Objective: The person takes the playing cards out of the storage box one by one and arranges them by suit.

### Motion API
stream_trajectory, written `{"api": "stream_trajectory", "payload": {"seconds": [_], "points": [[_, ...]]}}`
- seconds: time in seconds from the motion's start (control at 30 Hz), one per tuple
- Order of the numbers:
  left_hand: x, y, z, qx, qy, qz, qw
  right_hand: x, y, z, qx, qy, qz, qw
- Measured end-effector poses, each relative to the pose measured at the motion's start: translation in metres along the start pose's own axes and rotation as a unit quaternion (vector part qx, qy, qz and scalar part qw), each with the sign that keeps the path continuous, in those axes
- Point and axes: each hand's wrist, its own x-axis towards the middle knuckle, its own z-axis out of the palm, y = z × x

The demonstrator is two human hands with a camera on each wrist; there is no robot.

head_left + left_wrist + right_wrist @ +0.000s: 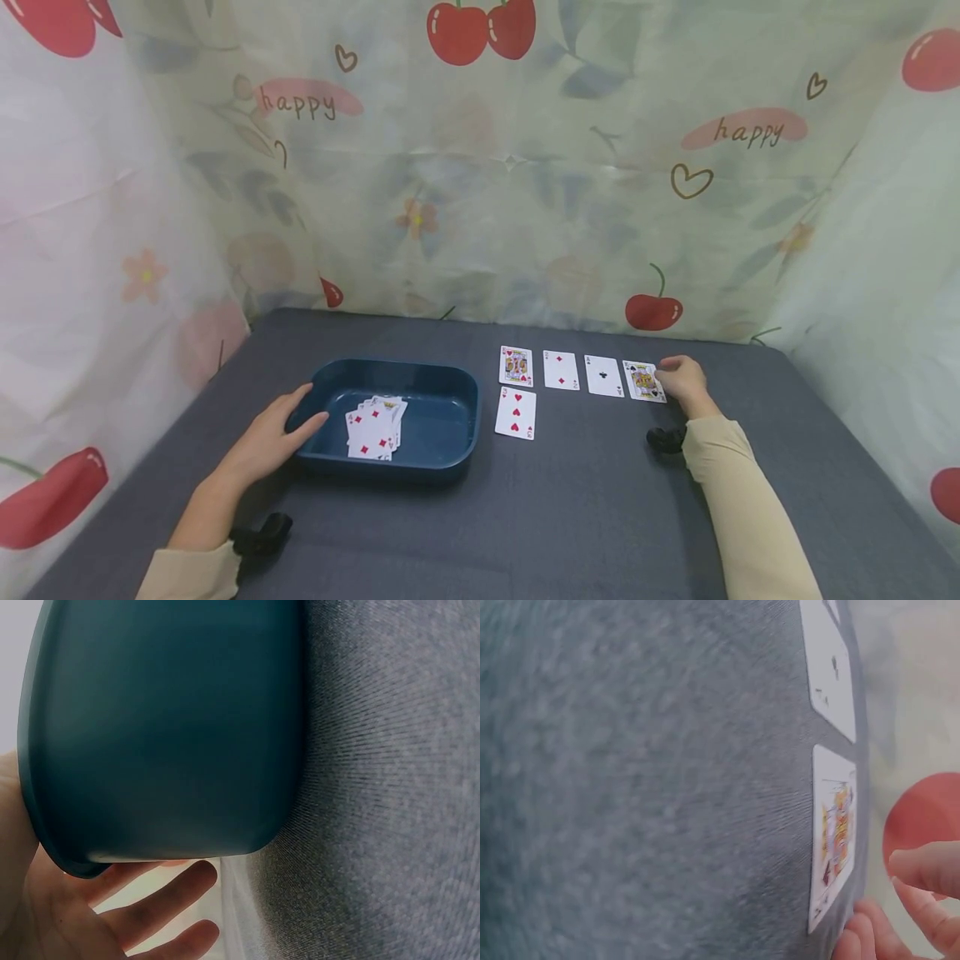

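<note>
My left hand (266, 437) holds the left end of a dark blue rectangular tray (453, 375), its thumb over the rim and its fingers outside. In the left wrist view those fingers spread beyond the tray's wall (165, 735). Inside the tray lies a loose pile of playing cards (370, 429), a diamond card on top. At the right end of a card row, my right hand (684, 383) is beside a black-suit face card (643, 381). Its thumb and index fingertip come close together in the right wrist view, above the table, with no card visible between them.
Left of the face card lie a single-club card (603, 376), a diamond card (561, 370) and a red face card (516, 367). Below the last is a three of hearts (516, 412). A grey cloth (570, 517) covers the table; patterned curtains (510, 217) enclose it.
</note>
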Motion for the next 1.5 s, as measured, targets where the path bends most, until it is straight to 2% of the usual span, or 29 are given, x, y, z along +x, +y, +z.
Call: {"api": "stream_trajectory", "payload": {"seconds": [0.13,0.3,0.5,0.7,0.83,0.9,1.1,1.5], "points": [[-0.001,0.0,-0.001,0.0,-0.001,0.003,1.0,-0.002,-0.009,0.001,0.004,-0.007,-0.02,0.9998],[-0.001,0.0,-0.001,0.0,-0.002,0.004,1.0,-0.008,-0.033,0.009,0.018,-0.062,-0.077,0.995],[0.0,-0.001,-0.001,0.002,-0.003,0.004,1.0,-0.021,-0.068,0.024,0.033,-0.115,-0.134,0.9837],[0.0,-0.001,0.0,0.003,-0.002,0.005,1.0,-0.04,-0.105,0.04,0.055,-0.172,-0.207,0.9616],[0.0,-0.001,0.0,0.005,0.0,0.006,1.0,-0.064,-0.134,0.045,0.069,-0.206,-0.246,0.9446],[0.0,-0.001,0.0,0.005,0.001,0.005,1.0,-0.07,-0.146,0.051,0.07,-0.219,-0.262,0.9372],[0.0,0.0,-0.001,0.004,0.0,0.002,1.0,-0.079,-0.171,0.074,0.081,-0.259,-0.288,0.9183],[0.001,0.0,-0.001,0.004,-0.003,-0.002,1.0,-0.104,-0.216,0.106,0.088,-0.301,-0.352,0.8822]]}}
